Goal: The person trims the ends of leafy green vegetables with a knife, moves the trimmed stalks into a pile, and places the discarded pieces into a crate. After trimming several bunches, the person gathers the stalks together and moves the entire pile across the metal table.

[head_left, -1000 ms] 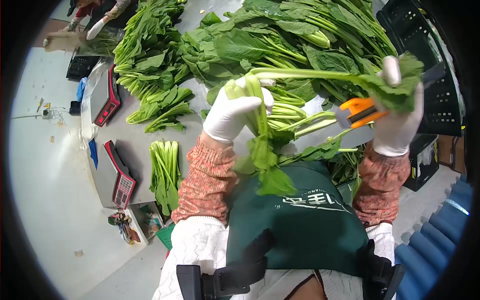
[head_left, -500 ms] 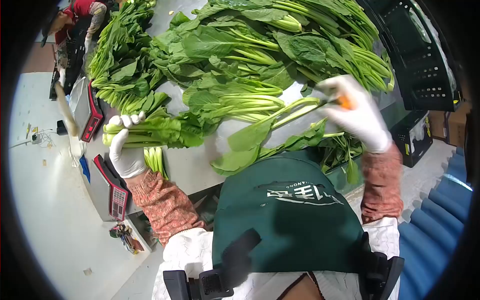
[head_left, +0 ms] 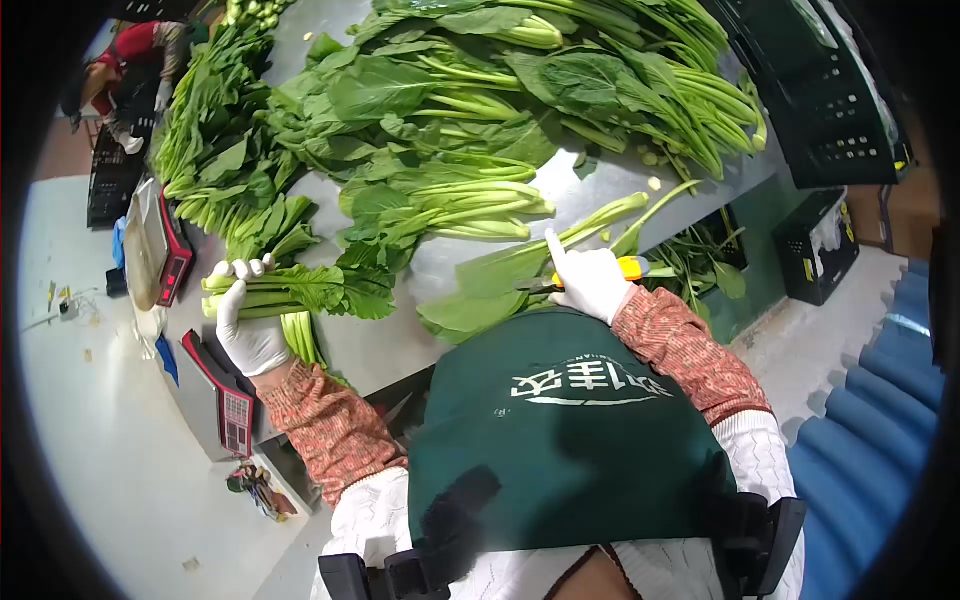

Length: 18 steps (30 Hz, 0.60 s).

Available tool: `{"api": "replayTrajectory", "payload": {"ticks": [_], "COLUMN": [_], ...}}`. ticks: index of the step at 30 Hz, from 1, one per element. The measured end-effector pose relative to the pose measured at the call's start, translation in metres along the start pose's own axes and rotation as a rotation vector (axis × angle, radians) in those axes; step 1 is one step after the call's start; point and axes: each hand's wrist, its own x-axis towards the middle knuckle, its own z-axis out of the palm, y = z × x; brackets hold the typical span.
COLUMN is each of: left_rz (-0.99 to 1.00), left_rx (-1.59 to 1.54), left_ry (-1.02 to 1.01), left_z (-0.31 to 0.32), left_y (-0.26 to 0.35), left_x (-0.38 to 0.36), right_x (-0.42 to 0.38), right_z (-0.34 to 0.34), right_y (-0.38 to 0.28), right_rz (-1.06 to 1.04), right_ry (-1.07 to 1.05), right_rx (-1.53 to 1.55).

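My left hand (head_left: 250, 325), in a white glove, is closed around a small bunch of leafy greens (head_left: 300, 290), its pale stalk ends pointing left. Below that bunch lie a few more light green stalks (head_left: 300, 335). My gloved right hand (head_left: 592, 278) is wrapped round a knife with a yellow-orange handle (head_left: 632, 267); its dark blade points left, over a loose leaf. The right index finger stretches toward the loose stalks (head_left: 600, 215) lying by the table's front edge. Just beyond them rests another bunch of greens (head_left: 470, 208).
A large heap of greens (head_left: 420, 95) covers the far side of the metal table (head_left: 385, 345). Red scales (head_left: 225, 395) stand at left. Black crates (head_left: 810, 100) are at right, with trimmed leaves (head_left: 700, 265) below the edge. Another person (head_left: 140, 50) bends at far left.
My right hand has moved left and down toward my apron with the knife, away from the stalk ends. My left hand keeps its bunch nearly in place. The view has shifted slightly.
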Motion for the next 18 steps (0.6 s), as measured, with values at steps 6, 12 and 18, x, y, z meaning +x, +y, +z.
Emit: {"api": "replayTrajectory", "payload": {"ticks": [6, 12, 18], "left_rz": [0.0, 0.08, 0.247], "left_rx": [0.003, 0.042, 0.348], "left_ry": [-0.105, -0.041, 0.176], "left_z": [0.012, -0.022, -0.076], "left_y": [-0.004, 0.028, 0.06], "left_x": [0.009, -0.002, -0.028], "right_x": [-0.028, -0.113, -0.189], "right_z": [0.014, -0.001, 0.079], "right_y": [0.047, 0.158, 0.285], "right_rz": [0.089, 0.432, 0.825], "right_ry": [0.195, 0.262, 0.021], "right_rx": [0.008, -0.089, 0.002]}}
